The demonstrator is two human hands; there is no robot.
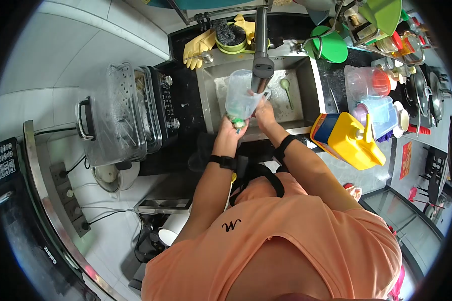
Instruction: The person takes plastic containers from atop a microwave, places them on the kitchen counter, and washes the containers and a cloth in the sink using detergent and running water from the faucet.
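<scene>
Over the steel sink [314,93], a translucent plastic pitcher [237,95] is held beneath the dark faucet [261,55]. My right hand [264,113] grips the pitcher on its right side, near the handle; the fingers are partly hidden behind it. At the pitcher's near end, my left hand [230,131] is closed around a crumpled green-and-white scrubber [237,122], which touches or nearly touches the plastic. A green spoon [286,90] lies in the basin, right of the pitcher, among water drops or suds.
Yellow rubber gloves [198,47] and a green bowl with a black scourer [231,37] sit behind the sink. A large yellow jug [351,140] stands at the right. To the left are stacked clear containers [113,115]. A dish rack [369,37] overhangs the back right.
</scene>
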